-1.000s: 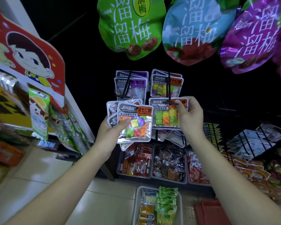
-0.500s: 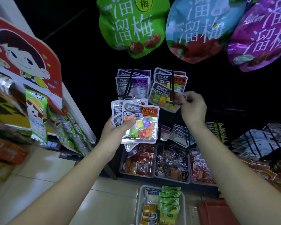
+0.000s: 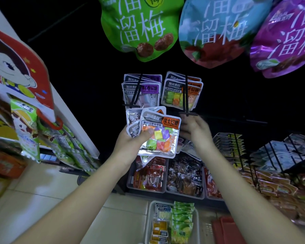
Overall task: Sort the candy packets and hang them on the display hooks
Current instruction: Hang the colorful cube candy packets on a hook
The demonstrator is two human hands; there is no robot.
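In the middle of the head view, the left hand (image 3: 128,148) pinches a fan of candy packets (image 3: 133,118) — its fingers curl out of sight behind the stack, and the thumb (image 3: 147,133) presses on the clear window of the front packet (image 3: 161,138). That front packet bears a grey band reading 加减乘除, an orange tag reading 瑞士软糖 and a white strip reading 年轻就要有梦想; square candies in orange, yellow, purple and green show through its window. The packets behind it show only silver-grey corners and one orange edge.

Just beside it, the right hand (image 3: 196,132) is smeared by motion blur; its fingers (image 3: 187,123) look loosely spread and grip nothing, their tips just under the crossbar end of the right hook (image 3: 185,95). On that hook hang orange-tagged packets (image 3: 173,97) of the same kind as the front packet, overlapping one another. The left hook (image 3: 137,92) beside it carries purple-tagged packets (image 3: 149,98) whose tag ends in 软糖, the black wire crossing the rest of the writing.

Above, three big pouches hang in a row — green (image 3: 137,27), blue (image 3: 215,32) and purple (image 3: 285,41) — each printed 溜溜梅 in large white characters. Below the hands, grey trays (image 3: 146,190) hold red and dark snack packs. A white basket (image 3: 148,219) on the tiled floor (image 3: 48,208) holds yellow, green and blue-white packets. A red cartoon sign (image 3: 16,67) stands at the left edge over green packets, and wire racks (image 3: 280,155) of flat packs fill the right side
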